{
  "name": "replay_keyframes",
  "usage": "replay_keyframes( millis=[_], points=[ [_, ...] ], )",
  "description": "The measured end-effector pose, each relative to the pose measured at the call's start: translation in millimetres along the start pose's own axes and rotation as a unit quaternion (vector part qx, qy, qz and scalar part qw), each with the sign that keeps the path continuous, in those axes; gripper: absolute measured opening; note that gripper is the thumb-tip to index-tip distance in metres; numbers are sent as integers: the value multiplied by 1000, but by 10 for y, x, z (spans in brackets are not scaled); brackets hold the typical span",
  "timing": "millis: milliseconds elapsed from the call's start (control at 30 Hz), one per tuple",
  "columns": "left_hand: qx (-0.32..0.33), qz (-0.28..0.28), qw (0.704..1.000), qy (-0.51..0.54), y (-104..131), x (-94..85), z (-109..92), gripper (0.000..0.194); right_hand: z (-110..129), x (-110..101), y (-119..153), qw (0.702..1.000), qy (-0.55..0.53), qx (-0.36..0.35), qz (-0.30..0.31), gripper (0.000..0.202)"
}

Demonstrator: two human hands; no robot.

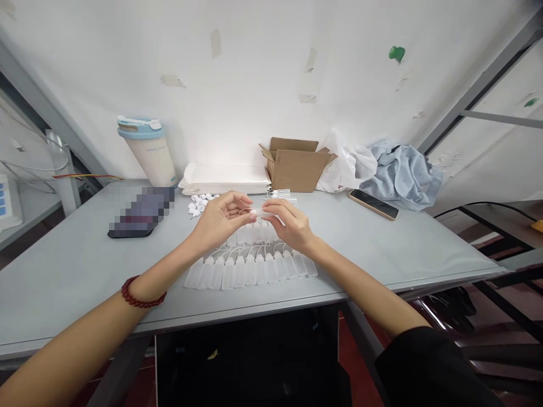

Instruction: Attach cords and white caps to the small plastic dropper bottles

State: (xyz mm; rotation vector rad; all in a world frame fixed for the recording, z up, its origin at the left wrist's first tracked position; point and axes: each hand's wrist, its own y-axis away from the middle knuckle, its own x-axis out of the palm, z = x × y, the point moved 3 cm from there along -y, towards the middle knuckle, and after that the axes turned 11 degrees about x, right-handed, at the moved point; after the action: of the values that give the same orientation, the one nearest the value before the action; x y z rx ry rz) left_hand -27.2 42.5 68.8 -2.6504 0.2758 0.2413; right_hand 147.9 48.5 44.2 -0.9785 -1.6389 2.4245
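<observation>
Small capped bottle (265, 213) held up between two hands above the counter (360, 249).
The bottle's body is clamped between the thumb and fingers of the right hand (289, 227). Its white-capped end is met by the thumb of the left hand (227, 213), whose fingers are loosely curled; whether they are closed on it cannot be told. Below, similar bottles (250, 270) are lined up.

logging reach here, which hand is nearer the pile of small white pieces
Left. The left hand is just right of the small white pieces; the right hand is farther right, beyond the left hand.
</observation>
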Motion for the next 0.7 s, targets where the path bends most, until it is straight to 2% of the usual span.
replay_keyframes(
  millis=[100,167,267,367,500,700],
  points=[
    [-2,-18,1000,-10,-2,-4,3,37,12,-13,-7,1000,5,-5,-16,11],
    [-40,19,999,22,-7,8,36,35,22,-20,-3,999,-2,-15,-33,12],
    [-104,106,986,77,-5,39,97,35,14,-10,11,999,-11,-14,-35,15],
    [-124,124,979,104,-4,37,134,36,0,7,23,1000,-18,-7,-16,15],
    [-81,130,985,82,-12,19,113,33,3,2,19,1000,-11,-11,-9,13],
    [40,157,984,-80,-8,5,2,31,4,-17,-1,1000,-3,0,-8,6]
  ],
)
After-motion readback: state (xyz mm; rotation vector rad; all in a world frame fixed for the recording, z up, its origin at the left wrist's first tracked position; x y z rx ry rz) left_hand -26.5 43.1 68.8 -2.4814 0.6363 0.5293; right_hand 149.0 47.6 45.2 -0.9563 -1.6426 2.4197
